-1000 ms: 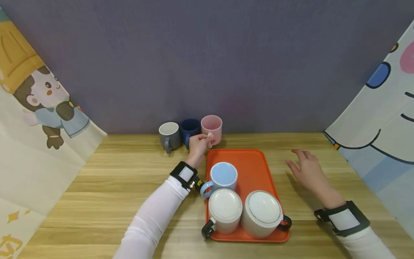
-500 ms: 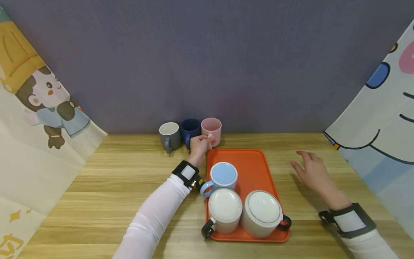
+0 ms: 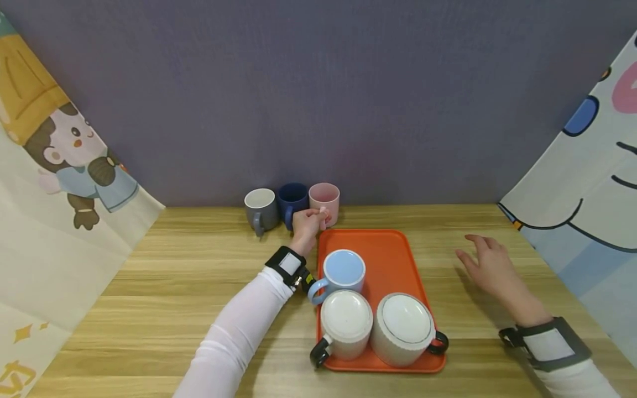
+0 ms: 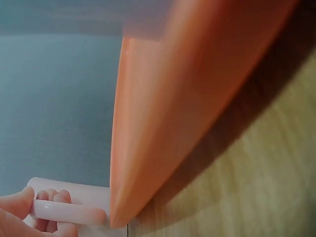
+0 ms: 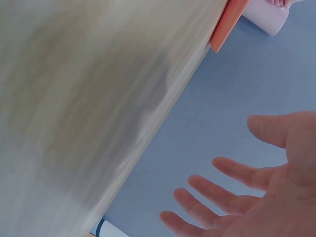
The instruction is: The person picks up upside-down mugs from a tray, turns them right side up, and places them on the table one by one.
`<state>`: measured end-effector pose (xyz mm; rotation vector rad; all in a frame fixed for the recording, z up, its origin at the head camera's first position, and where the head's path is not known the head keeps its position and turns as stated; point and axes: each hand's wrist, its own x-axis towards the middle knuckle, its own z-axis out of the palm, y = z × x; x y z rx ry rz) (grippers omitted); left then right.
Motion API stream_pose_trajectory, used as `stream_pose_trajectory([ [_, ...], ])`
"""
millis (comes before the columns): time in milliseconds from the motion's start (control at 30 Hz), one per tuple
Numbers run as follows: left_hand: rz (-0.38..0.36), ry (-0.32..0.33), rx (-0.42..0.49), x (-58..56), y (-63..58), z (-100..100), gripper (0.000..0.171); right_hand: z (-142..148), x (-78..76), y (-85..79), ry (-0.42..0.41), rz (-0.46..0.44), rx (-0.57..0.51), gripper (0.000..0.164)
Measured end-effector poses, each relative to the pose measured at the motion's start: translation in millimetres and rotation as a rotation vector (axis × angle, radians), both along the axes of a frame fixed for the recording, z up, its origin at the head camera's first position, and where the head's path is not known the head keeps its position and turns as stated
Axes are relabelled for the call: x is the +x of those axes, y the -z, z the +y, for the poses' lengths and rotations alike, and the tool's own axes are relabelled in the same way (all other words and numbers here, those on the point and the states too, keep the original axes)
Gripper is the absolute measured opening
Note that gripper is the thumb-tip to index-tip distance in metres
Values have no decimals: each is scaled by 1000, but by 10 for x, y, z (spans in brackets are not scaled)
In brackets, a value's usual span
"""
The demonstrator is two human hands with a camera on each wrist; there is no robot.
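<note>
At the back of the table my left hand (image 3: 305,225) pinches the handle of a pink mug (image 3: 332,200), which stands upright with its opening up. The left wrist view shows thumb and fingers around the pale pink handle (image 4: 69,212). Just left of it stand a navy mug (image 3: 292,194), partly covered by the hand, and a grey mug (image 3: 264,215) with a white inside. My right hand (image 3: 492,268) is held over the right side of the table, fingers spread and holding nothing.
An orange tray (image 3: 385,249) lies in front of the pink mug. On it are a light blue mug (image 3: 344,268) and two upside-down cream mugs, a smaller one (image 3: 346,320) and a larger one (image 3: 404,331), with black handles. A dark grey wall (image 3: 318,110) rises behind.
The pink mug has come down slightly and a little nearer in my left hand. My right hand has drawn away to the right and slightly toward me. The mugs on the tray stay put.
</note>
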<state>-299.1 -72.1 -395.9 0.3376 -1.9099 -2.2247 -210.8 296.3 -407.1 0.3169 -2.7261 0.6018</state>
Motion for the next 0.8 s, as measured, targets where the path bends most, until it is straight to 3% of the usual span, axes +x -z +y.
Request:
stream_pose_trajectory([
  [233,8,11,-46,-37,25,-8,12,54,11,7,8,11,-6,45],
  [800,34,121,-246,18,17,-120,32,74,4,37,0,44,-9,43],
])
